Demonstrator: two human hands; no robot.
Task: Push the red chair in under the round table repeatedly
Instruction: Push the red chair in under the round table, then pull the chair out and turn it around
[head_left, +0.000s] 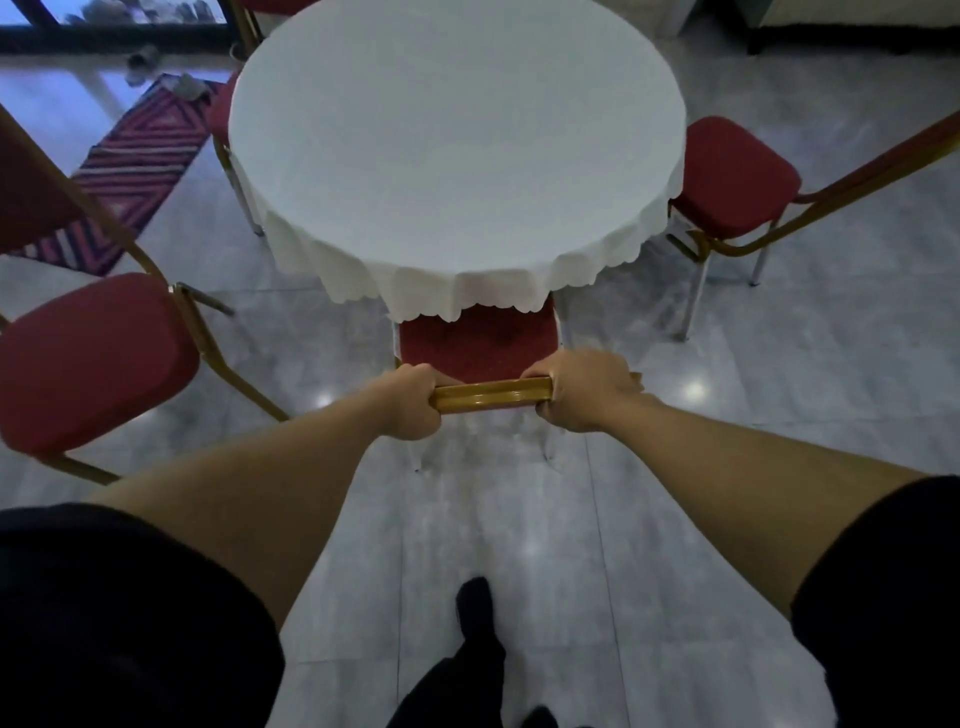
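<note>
- Closest to the viewer are the person's dark short sleeves and a dark-clad leg and foot planted on the pale glossy floor, with both bare forearms stretched forward from there.
- The left hand is wrapped tight around the left end of the gold top rail of the red chair, fingers curled over it.
- The right hand is clamped on the rail's other end, knuckles up, so the bare stretch of rail shows between the two hands.
- Just beyond the hands lies the chair's red seat, its far edge already tucked beneath the scalloped hem of the white tablecloth on the round table.
- As I judge it, this push is well along: the front of the seat is under the table, but most of the cushion still shows on the near side, so there is some travel left before the back meets the cloth.
- The task calls for repeats, so a pull back and another push would likely follow; how many have been done cannot be told from here.
- The chair looks like a banquet type: plush red padding, gold-painted metal frame, pale slim legs standing straight on the floor below the hands.
- Out to the left of the left hand stands another red chair, and out to the right of the right hand a third, both set apart from the one being pushed.
</note>
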